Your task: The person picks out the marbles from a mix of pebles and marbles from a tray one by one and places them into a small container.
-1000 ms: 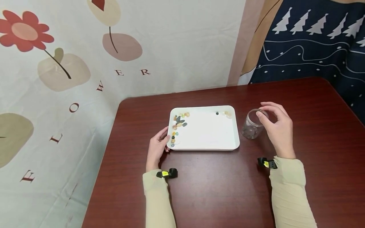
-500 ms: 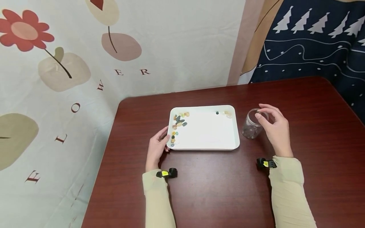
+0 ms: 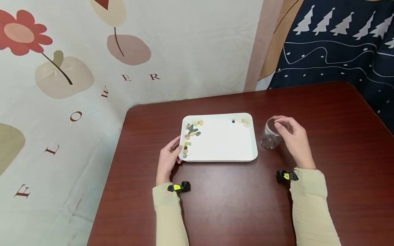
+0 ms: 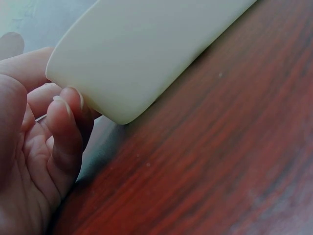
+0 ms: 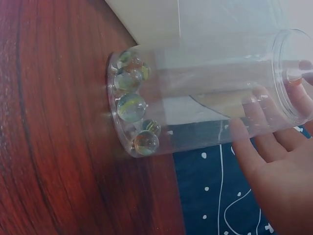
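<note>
In the head view, my left hand (image 3: 167,160) grips the left end of a white tray (image 3: 224,147), thumb on its rim. The left wrist view shows the curled fingers (image 4: 66,127) against the tray's corner. Pebbles (image 3: 192,131) and small beads lie along the tray's left side, with a few more at its upper right. My right hand (image 3: 295,140) is at the mouth of a clear jar (image 3: 271,140), thumb and forefinger together. Between them, partly hidden, is a small glassy orange-tinted piece (image 5: 294,74). Several glass marbles (image 5: 131,107) lie on the jar's bottom.
The tray and jar stand side by side on a dark red wooden table (image 3: 227,205). Behind the table hang a pale flower-printed cloth (image 3: 191,51) and a navy curtain (image 3: 332,54) with white trees.
My right hand has moved slightly left and lower over the jar's mouth, its fingers closer together. My left hand stays at the tray's end; the tray and jar stand as before.
</note>
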Tool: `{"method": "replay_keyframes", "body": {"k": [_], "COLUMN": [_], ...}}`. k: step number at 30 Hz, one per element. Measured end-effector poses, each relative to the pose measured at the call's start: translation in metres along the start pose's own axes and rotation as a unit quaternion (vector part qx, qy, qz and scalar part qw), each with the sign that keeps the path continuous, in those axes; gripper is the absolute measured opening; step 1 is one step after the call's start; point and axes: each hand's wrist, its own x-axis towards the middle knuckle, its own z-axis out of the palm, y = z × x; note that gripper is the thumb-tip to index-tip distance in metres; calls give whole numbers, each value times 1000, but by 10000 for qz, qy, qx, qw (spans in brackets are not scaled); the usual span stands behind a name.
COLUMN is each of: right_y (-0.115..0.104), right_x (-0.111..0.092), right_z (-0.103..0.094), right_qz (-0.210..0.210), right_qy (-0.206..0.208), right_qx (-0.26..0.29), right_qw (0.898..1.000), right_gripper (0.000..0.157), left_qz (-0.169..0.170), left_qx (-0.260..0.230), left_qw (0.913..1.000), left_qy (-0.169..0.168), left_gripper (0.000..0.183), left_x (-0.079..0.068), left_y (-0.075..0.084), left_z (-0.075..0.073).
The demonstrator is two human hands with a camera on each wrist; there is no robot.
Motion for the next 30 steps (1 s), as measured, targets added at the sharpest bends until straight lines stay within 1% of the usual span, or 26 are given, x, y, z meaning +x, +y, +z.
{"method": "replay_keyframes", "body": {"k": [5,6,8,10,11,12,16,17,18,19,20,22,24,25,26,27,29,30], "right_y": [8,19,34,40,46,46,16,14,9,10,9,15,15,16,15,14,6,7], "right_x": [1,4,8,8,9,9,2,1,1,1,1,2,2,2,2,1,0,0], "right_z": [-1,-1,-2,-2,-2,-2,-1,-1,-1,-1,-1,-1,0,0,0,0,0,0], "right_qz": [41,9,-60,-69,-63,-83,1,-4,-22,-21,-23,-62,-98,-89,-107,-102,-92,-50], "right_qy": [-33,-61,-64,-91,-101,-109,-86,-84,-79,-63,-51,-57,-66,-42,-47,-38,-27,15], "right_qx": [-61,85,128,215,359,335,109,125,-37,85,40,200,184,272,181,200,30,109], "right_qw": [10000,9999,9999,9997,9993,9993,9999,9999,10000,9999,10000,9998,9998,9996,9998,9997,9999,9999], "right_gripper": [29,28,28,28,27,27,29,28,30,29,29,28,28,28,29,29,30,29], "left_qz": [6,15,25,32,36,32,5,-4,-8,-11,-26,-43,-55,-60,-60,-60,-43,-40], "left_qx": [-6,-13,-19,-2,-11,-13,9,25,43,44,29,3,-17,-38,-42,-34,-23,-21], "left_qw": [10000,10000,10000,10000,10000,10000,10000,10000,10000,10000,10000,10000,10000,10000,10000,10000,10000,10000], "left_qy": [12,24,28,18,20,19,-1,10,3,2,8,18,20,22,13,12,3,-3], "left_gripper": [36,36,36,37,37,37,38,38,38,38,37,37,36,36,36,36,37,37], "left_x": [0,0,0,0,0,0,0,0,0,0,0,0,0,0,0,0,0,0], "left_y": [-1,-1,-1,-1,-1,-1,0,0,0,0,0,0,-1,-1,-1,0,0,0], "left_z": [1,1,1,1,1,1,1,1,0,0,0,0,0,0,0,0,0,0]}}
